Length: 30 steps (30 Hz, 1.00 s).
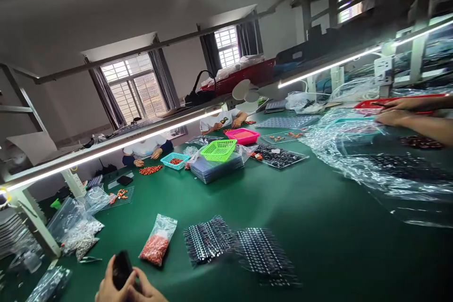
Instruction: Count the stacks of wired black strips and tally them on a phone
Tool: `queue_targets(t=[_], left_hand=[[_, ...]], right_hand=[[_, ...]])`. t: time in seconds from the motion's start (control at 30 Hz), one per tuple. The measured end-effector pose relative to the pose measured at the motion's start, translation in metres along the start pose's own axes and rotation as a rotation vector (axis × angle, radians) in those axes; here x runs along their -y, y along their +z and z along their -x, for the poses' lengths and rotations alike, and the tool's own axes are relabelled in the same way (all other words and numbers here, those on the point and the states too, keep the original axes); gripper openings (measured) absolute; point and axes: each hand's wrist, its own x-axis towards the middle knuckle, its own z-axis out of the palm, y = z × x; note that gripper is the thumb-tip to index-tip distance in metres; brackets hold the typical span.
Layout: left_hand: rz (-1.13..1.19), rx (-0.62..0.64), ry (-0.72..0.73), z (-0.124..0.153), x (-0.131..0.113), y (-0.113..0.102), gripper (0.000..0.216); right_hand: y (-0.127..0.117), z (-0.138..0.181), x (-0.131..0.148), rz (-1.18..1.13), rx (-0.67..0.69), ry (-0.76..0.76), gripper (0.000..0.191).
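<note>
At the bottom edge, my left hand [107, 289] and my right hand [147, 291] are together over the green table [318, 226]. Both close round a small black object [122, 268]: the left fingers wrap its left side and the right thumb presses its right side. Only the upper parts of both hands show. Just beyond them lies a clear bag of red parts [156, 241]. To its right lie two black strips of small components [208, 240] [264, 255].
Clear bags of small parts [76, 231] lie at the left by a bench post. Mid-table stand a green basket [219, 149] on stacked clear trays, a pink basket [243, 136] and a teal basket [175, 160]. Clear plastic sheeting [371, 165] covers the right. Another person's hands [399, 109] work there; two people sit at the far side.
</note>
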Motion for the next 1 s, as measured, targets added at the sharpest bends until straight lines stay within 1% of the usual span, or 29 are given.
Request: queue_targets(t=[0.03, 0.07, 0.1, 0.13, 0.17, 0.23, 0.27, 0.4, 0.47, 0.53, 0.57, 0.6, 0.67, 0.73, 0.8, 0.9, 1.0], left_hand=[[0.03, 0.016, -0.002, 0.005, -0.017, 0.001, 0.081], [0.124, 0.024, -0.016, 0.009, -0.032, 0.002, 0.087], [0.327, 0.039, -0.004, 0.012, -0.043, 0.003, 0.091], [0.623, 0.068, 0.018, 0.014, -0.051, 0.004, 0.091], [0.737, 0.089, 0.024, 0.014, -0.056, 0.006, 0.085], [0.881, 0.083, 0.004, 0.013, -0.055, 0.011, 0.065], [0.95, 0.072, -0.003, 0.012, -0.052, 0.015, 0.059], [1.17, 0.023, -0.027, 0.015, -0.036, 0.028, 0.051], [1.236, 0.019, -0.036, 0.018, -0.03, 0.032, 0.047], [1.273, 0.014, -0.049, 0.019, -0.027, 0.036, 0.044], [1.281, 0.008, -0.056, 0.019, -0.025, 0.037, 0.044], [1.285, -0.004, -0.061, 0.019, -0.024, 0.038, 0.044], [1.281, -0.039, -0.066, 0.02, -0.023, 0.041, 0.044], [1.269, -0.077, -0.064, 0.022, -0.023, 0.043, 0.043], [1.254, -0.104, -0.061, 0.024, -0.024, 0.044, 0.043], [1.245, -0.119, -0.062, 0.029, -0.027, 0.043, 0.043], [1.255, -0.119, -0.072, 0.033, -0.031, 0.04, 0.044]], right_hand=[[0.001, 0.007, 0.012, -0.178, -0.034, -0.005, 0.1], [0.002, 0.015, 0.026, -0.332, -0.075, 0.013, 0.097], [0.002, 0.023, 0.039, -0.423, -0.099, 0.03, 0.095], [0.001, 0.03, 0.05, -0.486, -0.123, 0.034, 0.093], [-0.002, 0.036, 0.06, -0.52, -0.141, 0.025, 0.093], [-0.008, 0.042, 0.07, -0.516, -0.149, 0.056, 0.098], [-0.01, 0.043, 0.071, -0.507, -0.131, 0.08, 0.102], [-0.014, 0.045, 0.058, -0.421, -0.092, 0.123, 0.128], [-0.012, 0.046, 0.049, -0.334, -0.071, 0.141, 0.139], [-0.011, 0.046, 0.042, -0.225, -0.091, 0.16, 0.147], [-0.011, 0.046, 0.038, -0.179, -0.129, 0.162, 0.146], [-0.01, 0.047, 0.036, -0.151, -0.182, 0.163, 0.139], [-0.01, 0.047, 0.032, -0.166, -0.282, 0.186, 0.113], [-0.011, 0.048, 0.029, -0.233, -0.353, 0.244, 0.086], [-0.012, 0.049, 0.029, -0.281, -0.382, 0.285, 0.073], [-0.013, 0.052, 0.033, -0.253, -0.401, 0.237, 0.068], [-0.012, 0.055, 0.041, -0.225, -0.377, 0.2, 0.079]])
